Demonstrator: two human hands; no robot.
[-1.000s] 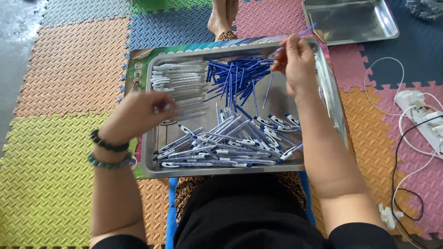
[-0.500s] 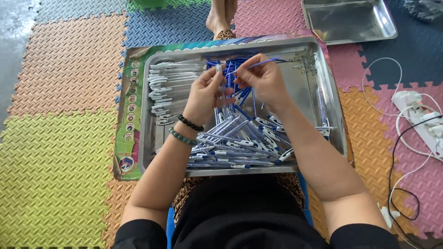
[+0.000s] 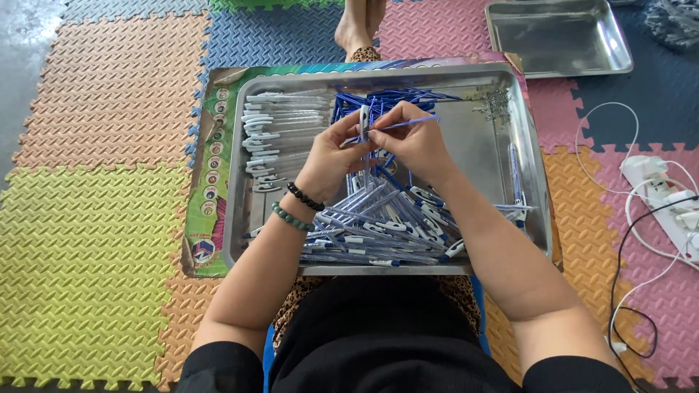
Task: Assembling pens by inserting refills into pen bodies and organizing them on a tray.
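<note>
2 hands (image 3: 375,145) pinch 1 pen barrel (image 3: 363,124), 1 blue refill (image 3: 408,124).

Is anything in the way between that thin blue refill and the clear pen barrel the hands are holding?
Nothing visible. The left hand holds the clear pen barrel upright; the right hand pinches the blue refill, its tip right beside the barrel. Both are above the steel tray, over the loose pens.

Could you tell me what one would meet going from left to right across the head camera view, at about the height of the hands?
Yellow and orange foam mats → printed sheet under the tray → clear pen barrels → left hand → right hand → bare tray floor → white power strip.
</note>
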